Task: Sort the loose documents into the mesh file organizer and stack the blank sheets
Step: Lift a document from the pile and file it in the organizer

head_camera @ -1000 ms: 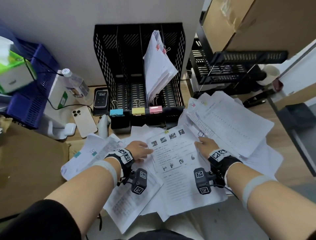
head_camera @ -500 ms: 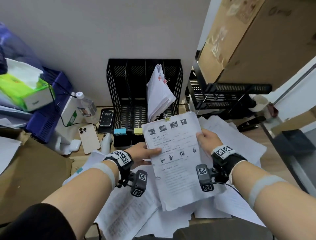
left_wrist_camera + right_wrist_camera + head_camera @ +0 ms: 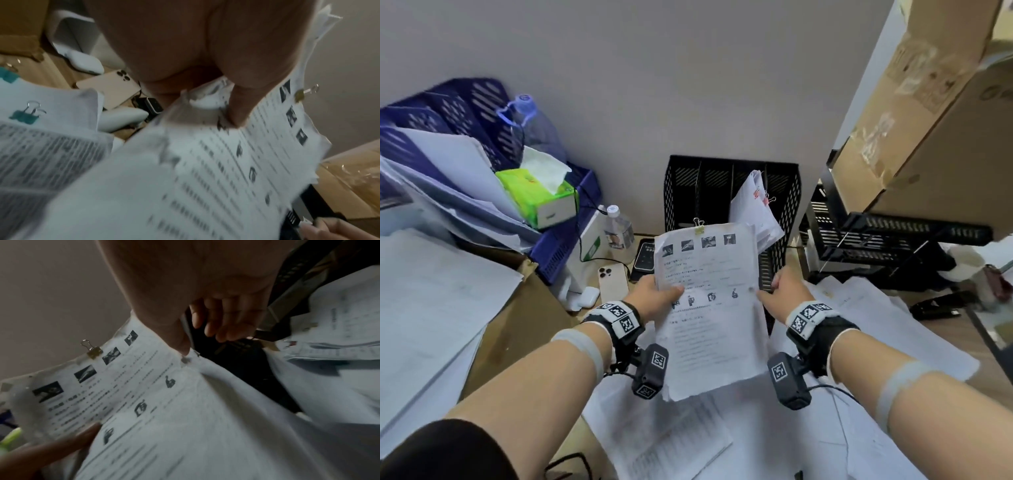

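Observation:
A printed document (image 3: 709, 308) with small pictures and a gold binder clip (image 3: 699, 226) at its top edge is held up in the air, in front of the black mesh file organizer (image 3: 688, 192). My left hand (image 3: 657, 296) pinches its left edge, thumb on the front (image 3: 242, 104). My right hand (image 3: 780, 291) pinches its right edge, thumb on top (image 3: 180, 344). One clipped bundle of papers (image 3: 753, 212) stands in the organizer's right slot. Loose printed sheets (image 3: 722, 431) cover the desk below.
Left of the organizer lie two phones (image 3: 613, 282), an earbud case (image 3: 585, 296) and a water bottle (image 3: 618, 231). Blue baskets (image 3: 565, 246), a tissue box (image 3: 541, 198) and paper piles stand far left. A black tray rack (image 3: 887, 240) and cardboard boxes (image 3: 935, 113) stand right.
Both hands picked the clipped document up off the desk pile and raised it toward the organizer. The head view tilted up.

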Demonstrator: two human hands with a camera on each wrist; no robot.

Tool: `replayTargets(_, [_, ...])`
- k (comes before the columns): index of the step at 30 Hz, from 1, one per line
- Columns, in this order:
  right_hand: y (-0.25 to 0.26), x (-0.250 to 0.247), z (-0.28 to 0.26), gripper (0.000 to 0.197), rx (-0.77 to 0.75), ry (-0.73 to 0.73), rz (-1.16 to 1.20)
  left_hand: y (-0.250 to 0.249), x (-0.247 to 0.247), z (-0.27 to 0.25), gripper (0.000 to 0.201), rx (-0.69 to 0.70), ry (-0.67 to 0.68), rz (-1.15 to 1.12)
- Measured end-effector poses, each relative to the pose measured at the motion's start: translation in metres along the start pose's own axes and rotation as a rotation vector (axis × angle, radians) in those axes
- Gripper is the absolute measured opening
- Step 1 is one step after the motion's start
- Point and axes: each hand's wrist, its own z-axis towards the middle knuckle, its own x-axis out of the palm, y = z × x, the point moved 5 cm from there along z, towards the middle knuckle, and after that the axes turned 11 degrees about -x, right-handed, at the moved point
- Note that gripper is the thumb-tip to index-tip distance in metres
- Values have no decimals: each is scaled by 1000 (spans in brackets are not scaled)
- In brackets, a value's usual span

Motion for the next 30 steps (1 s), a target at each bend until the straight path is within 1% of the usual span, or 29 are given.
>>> replayTargets(1, [14,1,3,34,-24,7,6,-5,-12,-3,7,46,-91,-25])
replayTargets(3, [47,5,9,41,-107,50,112,-15,-34,-5,5,140,-263,-94])
replayTargets(4, [66,6,11,51,-161,88,184,-19,-43,-6,7,173,-324,-125])
replayTargets(6, [107,6,9,78,-250,188,278,-28,-52,-10,7,218,-406,-179])
replayTargets(8, [145,3,5,100,-280,292,383,-43,-52,-15,10,282,-425,-187])
replayTargets(9, [161,0,4,111,-282,332,449,-52,-48,-18,16,334,-403,-175])
replayTargets(10, [175,-3,4,119,-288,341,491,-61,-42,-21,21,395,-372,-139])
replayTargets(11, [186,-8,6,122,-303,321,489,-70,-35,-23,25,475,-354,-70])
replayTargets(12, [196,-14,9,116,-338,278,421,-77,-28,-25,29,546,-345,11])
replayTargets(13, [204,-21,11,97,-390,221,296,-82,-19,-25,35,605,-328,85])
replayTargets(15, [212,-35,17,53,-458,93,60,-92,-3,-30,53,683,-232,141])
replayTargets(17, [212,-52,19,24,-418,19,54,-97,11,-28,76,713,-141,209])
replayTargets(18, [209,-61,21,16,-395,-9,66,-95,16,-23,89,681,-100,246])
replayTargets(20, [203,-77,29,22,-359,-68,37,-87,23,-9,108,570,-36,247])
replayTargets(22, [193,-87,40,20,-320,-96,46,-79,27,4,113,480,-36,281])
replayTargets(25, [180,-91,54,15,-250,-78,128,-74,31,13,109,435,-23,325])
replayTargets(28, [175,-94,65,20,-239,-101,193,-76,33,24,104,413,-12,303])
replayTargets(30, [173,-94,70,25,-236,-128,195,-76,35,36,102,393,-31,320])
